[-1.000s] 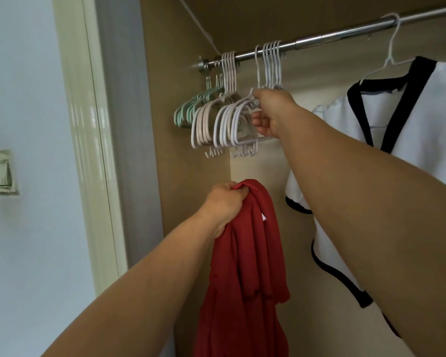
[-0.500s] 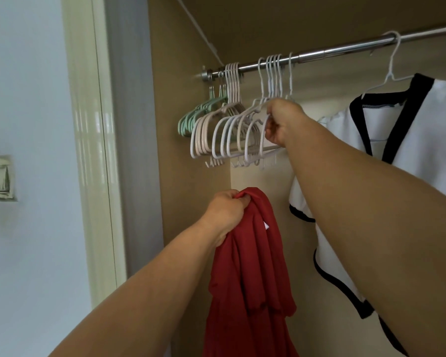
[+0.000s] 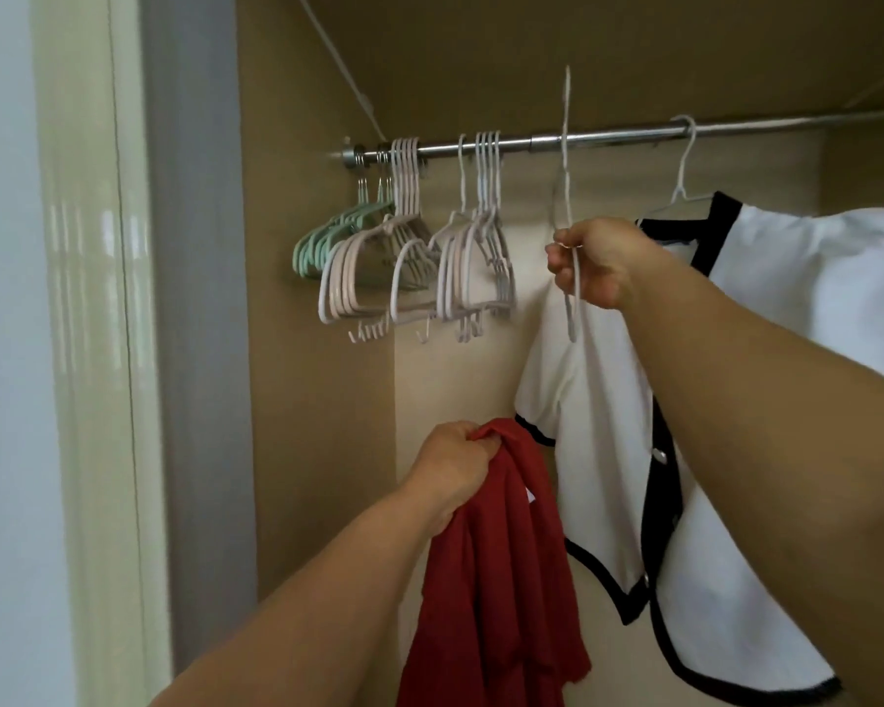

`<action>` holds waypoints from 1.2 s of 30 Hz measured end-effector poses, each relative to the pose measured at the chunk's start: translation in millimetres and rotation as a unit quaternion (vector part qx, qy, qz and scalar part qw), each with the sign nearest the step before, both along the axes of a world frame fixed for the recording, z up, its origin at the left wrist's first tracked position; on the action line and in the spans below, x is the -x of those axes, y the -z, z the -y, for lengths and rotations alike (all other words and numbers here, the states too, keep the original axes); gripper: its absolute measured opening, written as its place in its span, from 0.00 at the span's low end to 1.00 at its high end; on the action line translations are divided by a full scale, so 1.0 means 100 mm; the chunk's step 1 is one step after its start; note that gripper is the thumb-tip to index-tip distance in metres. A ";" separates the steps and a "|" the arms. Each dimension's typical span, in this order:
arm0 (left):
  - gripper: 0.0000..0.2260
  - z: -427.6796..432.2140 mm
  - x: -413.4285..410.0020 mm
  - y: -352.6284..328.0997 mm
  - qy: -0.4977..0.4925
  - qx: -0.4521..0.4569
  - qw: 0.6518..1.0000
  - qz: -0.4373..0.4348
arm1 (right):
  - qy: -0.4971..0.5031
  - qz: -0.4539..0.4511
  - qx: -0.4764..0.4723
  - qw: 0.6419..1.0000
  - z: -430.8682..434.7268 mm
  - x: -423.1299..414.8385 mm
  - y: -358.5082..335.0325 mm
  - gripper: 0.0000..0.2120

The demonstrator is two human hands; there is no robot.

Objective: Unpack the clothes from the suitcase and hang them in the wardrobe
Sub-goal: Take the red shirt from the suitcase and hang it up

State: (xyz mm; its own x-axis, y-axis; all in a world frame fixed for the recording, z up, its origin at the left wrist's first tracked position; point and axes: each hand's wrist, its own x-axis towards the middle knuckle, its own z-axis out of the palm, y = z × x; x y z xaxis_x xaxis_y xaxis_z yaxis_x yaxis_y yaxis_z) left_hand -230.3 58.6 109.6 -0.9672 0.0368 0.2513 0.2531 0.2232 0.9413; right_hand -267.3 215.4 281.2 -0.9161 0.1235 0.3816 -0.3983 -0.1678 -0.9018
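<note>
My left hand [image 3: 455, 469] grips the top of a red garment [image 3: 501, 579] that hangs down in front of the wardrobe's lower middle. My right hand [image 3: 595, 262] holds a single white hanger [image 3: 565, 160], seen edge-on, with its hook raised above the metal rail [image 3: 608, 137] and clear of it. A bunch of white hangers [image 3: 460, 267] and several green ones [image 3: 322, 237] hang at the rail's left end. A white top with black trim [image 3: 787, 400] hangs on its own hanger to the right, partly behind my right arm.
The wardrobe's brown side wall [image 3: 302, 400] stands close to the left of the hangers. A cream door frame [image 3: 98, 349] and a pale wall lie further left. The rail stretch between the hanger bunch and the white top holds nothing.
My right hand has pulled one white hanger out of the bunch, lifted it off the rail and moved it right. The view has tilted up a little. My left hand still holds the red garment.
</note>
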 end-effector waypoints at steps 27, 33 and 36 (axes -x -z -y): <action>0.07 -0.82 -0.99 0.96 -0.143 -0.064 0.980 0.122 | 0.098 0.039 -0.143 0.984 -1.28 -1.27 2.57 0.15; 0.04 -0.73 -1.37 1.09 -0.195 -0.070 0.966 0.155 | 0.121 0.042 -0.278 0.952 -1.49 -1.59 2.86 0.24; 0.09 -0.57 -1.48 1.17 -0.216 -0.060 0.960 0.167 | 0.134 0.006 -0.333 0.933 -1.53 -1.76 2.87 0.17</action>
